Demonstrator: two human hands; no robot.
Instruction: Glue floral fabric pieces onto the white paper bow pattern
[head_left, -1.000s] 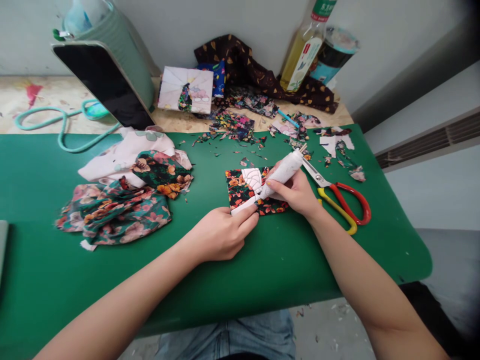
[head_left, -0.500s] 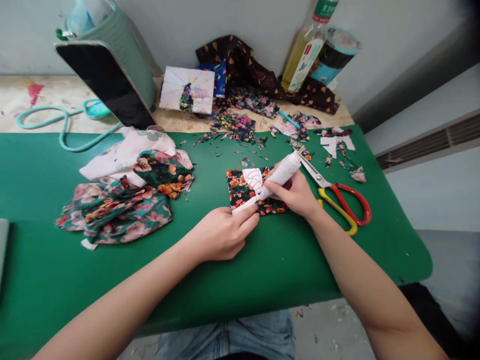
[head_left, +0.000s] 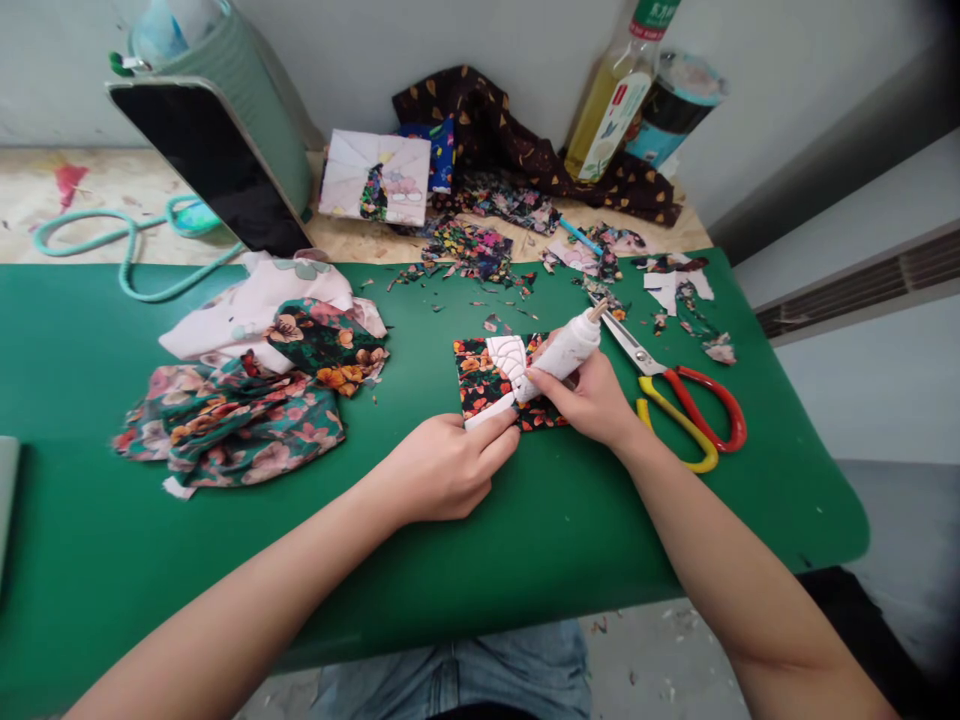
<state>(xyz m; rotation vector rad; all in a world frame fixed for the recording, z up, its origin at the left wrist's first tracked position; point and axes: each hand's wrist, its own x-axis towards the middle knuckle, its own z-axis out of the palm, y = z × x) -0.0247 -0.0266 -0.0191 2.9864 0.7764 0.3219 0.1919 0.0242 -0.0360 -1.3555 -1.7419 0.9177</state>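
Observation:
A small flat panel (head_left: pixel 481 372) covered in dark orange-flowered fabric lies on the green mat, with a white line-drawn section (head_left: pixel 507 356) across its middle. My left hand (head_left: pixel 454 465) pinches the panel's lower edge, its index finger along the white strip and its other fingers curled. Wrapped around a smeared white squeeze bottle (head_left: pixel 564 352) is my right hand (head_left: pixel 600 400). The bottle slants, its lower end at the panel's white section, and thin tan sticks poke out past its upper end. Open scissors (head_left: pixel 643 362) with red and yellow handles lie right of my right hand.
Crumpled floral cloth (head_left: pixel 251 420) lies to the left. Fabric scraps (head_left: pixel 480 250) and a blue pen-like stick (head_left: pixel 579 236) are scattered behind the panel. A propped phone (head_left: pixel 214 165), a picture square (head_left: pixel 375 178) and an oil bottle (head_left: pixel 611 115) stand along the back.
The white bottle has turned slightly and its upper end has dropped a little, while its lower end stays at the white section. My left hand and the panel look nearly unmoved.

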